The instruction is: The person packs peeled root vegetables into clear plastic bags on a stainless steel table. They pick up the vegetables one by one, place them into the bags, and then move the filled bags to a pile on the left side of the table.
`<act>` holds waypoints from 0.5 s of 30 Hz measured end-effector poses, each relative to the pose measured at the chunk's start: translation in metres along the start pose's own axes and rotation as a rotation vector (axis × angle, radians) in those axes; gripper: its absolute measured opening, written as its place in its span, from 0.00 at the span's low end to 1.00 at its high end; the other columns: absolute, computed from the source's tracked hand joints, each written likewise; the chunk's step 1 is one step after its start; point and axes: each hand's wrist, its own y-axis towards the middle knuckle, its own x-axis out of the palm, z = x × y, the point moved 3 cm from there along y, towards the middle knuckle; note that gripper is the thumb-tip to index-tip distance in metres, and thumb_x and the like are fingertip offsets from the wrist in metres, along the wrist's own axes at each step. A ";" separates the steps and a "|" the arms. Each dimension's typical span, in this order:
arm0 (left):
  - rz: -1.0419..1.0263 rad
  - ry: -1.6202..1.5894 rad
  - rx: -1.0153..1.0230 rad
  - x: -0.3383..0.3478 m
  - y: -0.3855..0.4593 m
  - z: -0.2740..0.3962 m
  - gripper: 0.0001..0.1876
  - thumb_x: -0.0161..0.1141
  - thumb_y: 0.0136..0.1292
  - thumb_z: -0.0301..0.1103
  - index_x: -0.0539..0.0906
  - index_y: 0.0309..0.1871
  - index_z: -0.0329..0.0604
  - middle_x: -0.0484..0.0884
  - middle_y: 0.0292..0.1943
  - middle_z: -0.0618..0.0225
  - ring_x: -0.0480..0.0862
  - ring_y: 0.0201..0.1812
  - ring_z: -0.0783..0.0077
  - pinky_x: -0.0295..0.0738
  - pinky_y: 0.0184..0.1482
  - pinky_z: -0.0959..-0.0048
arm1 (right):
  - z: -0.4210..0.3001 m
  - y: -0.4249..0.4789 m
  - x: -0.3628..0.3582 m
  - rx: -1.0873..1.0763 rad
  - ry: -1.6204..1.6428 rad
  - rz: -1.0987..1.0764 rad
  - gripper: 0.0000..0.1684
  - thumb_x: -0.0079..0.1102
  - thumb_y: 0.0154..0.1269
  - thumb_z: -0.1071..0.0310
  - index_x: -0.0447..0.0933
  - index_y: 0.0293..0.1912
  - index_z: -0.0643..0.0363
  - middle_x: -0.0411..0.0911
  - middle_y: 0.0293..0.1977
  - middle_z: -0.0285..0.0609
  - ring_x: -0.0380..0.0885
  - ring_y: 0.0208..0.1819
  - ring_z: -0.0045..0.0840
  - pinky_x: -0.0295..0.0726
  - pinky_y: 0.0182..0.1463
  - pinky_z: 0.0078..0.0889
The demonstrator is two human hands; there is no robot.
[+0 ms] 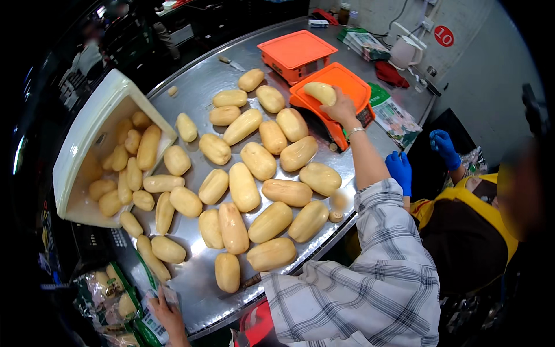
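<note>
My right hand [342, 108] holds a pale peeled lotus root segment [321, 93] on the orange platform of the nearer digital scale [353, 89]. At the lower left, my left hand [169, 314] grips a printed plastic bag [154, 321] with a green edge. Between my hands, many lotus root segments [244, 186] lie loose on the stainless steel table [195, 277]. A white foam box [82, 143] lies tipped on its side at the left, with more segments [148, 147] inside and at its mouth.
A second orange scale [297, 50], a knife [232, 63], printed bags [396, 117] and a white electric kettle [405, 52] are on the table. Filled bags [108, 295] lie at the lower left. A knife handle [251, 281] is near the front edge. A co-worker's blue-gloved hands [399, 171] are at right.
</note>
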 end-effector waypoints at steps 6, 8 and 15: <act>0.035 0.020 0.006 -0.007 0.000 0.000 0.21 0.51 0.58 0.17 0.80 0.55 0.34 0.74 0.40 0.48 0.76 0.42 0.45 0.70 0.45 0.55 | -0.049 -0.062 0.010 0.005 0.918 -0.092 0.33 0.72 0.56 0.64 0.70 0.59 0.65 0.79 0.47 0.43 0.79 0.46 0.24 0.80 0.49 0.30; 0.117 -0.060 -0.065 -0.018 0.006 0.000 0.18 0.51 0.60 0.18 0.80 0.54 0.32 0.77 0.43 0.46 0.77 0.45 0.43 0.71 0.48 0.55 | -0.064 -0.100 0.020 0.079 1.078 -0.239 0.32 0.71 0.58 0.67 0.70 0.60 0.62 0.78 0.49 0.40 0.78 0.47 0.22 0.79 0.52 0.29; 0.258 -0.113 -0.104 -0.057 0.017 0.027 0.27 0.52 0.52 0.12 0.79 0.59 0.33 0.80 0.48 0.48 0.80 0.50 0.52 0.72 0.55 0.64 | -0.102 -0.225 0.039 -0.487 0.387 -0.171 0.46 0.78 0.43 0.62 0.70 0.64 0.55 0.72 0.55 0.48 0.71 0.58 0.39 0.68 0.65 0.40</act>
